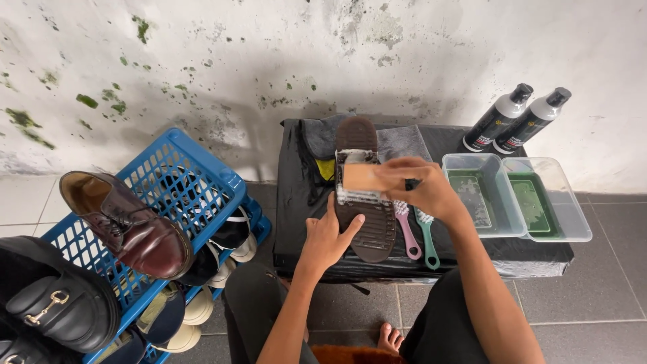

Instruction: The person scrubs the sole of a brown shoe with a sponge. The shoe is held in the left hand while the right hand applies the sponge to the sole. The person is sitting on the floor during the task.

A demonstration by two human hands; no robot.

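Observation:
A brown shoe (367, 226) lies sole up on a low table draped in black plastic (465, 253). White foam covers the middle of the sole. My left hand (328, 237) grips the shoe's left edge near the heel and steadies it. My right hand (421, 185) holds a wooden-backed brush (360, 177) flat across the foamy part of the sole. A pink brush (406, 229) and a green brush (426, 236) lie just right of the shoe, under my right wrist.
Two clear tubs of greenish water (488, 195) (549, 202) sit on the table's right side, with two black-and-white bottles (515, 118) behind them against the stained wall. A blue plastic shoe rack (182, 182) at left carries a brown leather shoe (128, 226) and black loafers (57, 300).

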